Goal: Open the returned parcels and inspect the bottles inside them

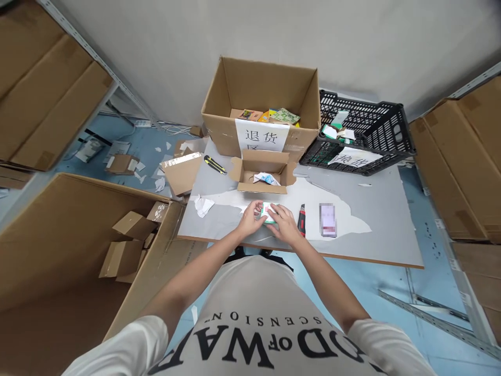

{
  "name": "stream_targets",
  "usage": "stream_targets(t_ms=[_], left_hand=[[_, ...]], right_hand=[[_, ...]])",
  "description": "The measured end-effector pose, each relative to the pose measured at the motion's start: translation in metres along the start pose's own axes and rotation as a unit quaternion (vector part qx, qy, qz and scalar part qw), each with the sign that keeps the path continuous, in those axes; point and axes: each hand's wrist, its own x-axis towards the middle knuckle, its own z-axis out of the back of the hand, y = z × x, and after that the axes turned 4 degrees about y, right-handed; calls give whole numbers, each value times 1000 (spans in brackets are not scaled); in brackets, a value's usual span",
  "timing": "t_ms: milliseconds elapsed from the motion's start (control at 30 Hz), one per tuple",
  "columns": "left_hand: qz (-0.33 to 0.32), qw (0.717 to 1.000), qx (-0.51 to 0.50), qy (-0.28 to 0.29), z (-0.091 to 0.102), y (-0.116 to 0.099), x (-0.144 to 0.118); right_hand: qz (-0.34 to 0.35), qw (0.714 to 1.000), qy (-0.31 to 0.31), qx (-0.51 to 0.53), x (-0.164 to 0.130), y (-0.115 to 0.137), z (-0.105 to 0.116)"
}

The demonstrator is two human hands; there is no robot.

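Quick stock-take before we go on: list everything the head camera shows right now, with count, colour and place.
small green-and-white packet: one, on the table's near edge, under both hands
grey worktable: one, centre
small open cardboard mailer box: one, brown, mid-table, crumpled wrapping inside
large open cardboard carton with paper label: one, brown, table's far edge, packets inside
black plastic crate: one, far right of the table
yellow-and-black utility knife: one, left of the mailer box
red-and-black utility knife: one, right of the hands
big floor carton of folded boxes: one, brown, left
left hand: on the packet's left side
right hand: on the packet's right side
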Motion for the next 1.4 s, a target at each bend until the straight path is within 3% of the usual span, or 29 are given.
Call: stream_targets(t_ms=[200, 400, 833, 967, 1100, 1233, 1400], left_hand=[[-1, 999, -21, -33, -11, 5, -3], [18, 998, -50, -18, -3, 12, 2], [53, 994, -93, -8, 0, 19, 8], [55, 994, -99, 11, 9, 18, 9], [6, 999, 43, 16, 33, 15, 12], [-80, 962, 262, -5, 57, 10, 23], [-79, 928, 364, 1, 67, 11, 42]], right_hand=[[58, 997, 54, -10, 13, -11, 15], [110, 990, 75, -33, 23, -19, 18], [83, 992, 68, -70, 27, -10, 10], [84, 993, 59, -67, 26, -14, 11], [87, 994, 48, -51, 26, -19, 15], [90, 995, 36, -36, 27, -18, 28], [91, 996, -2, -5, 29, -4, 76]])
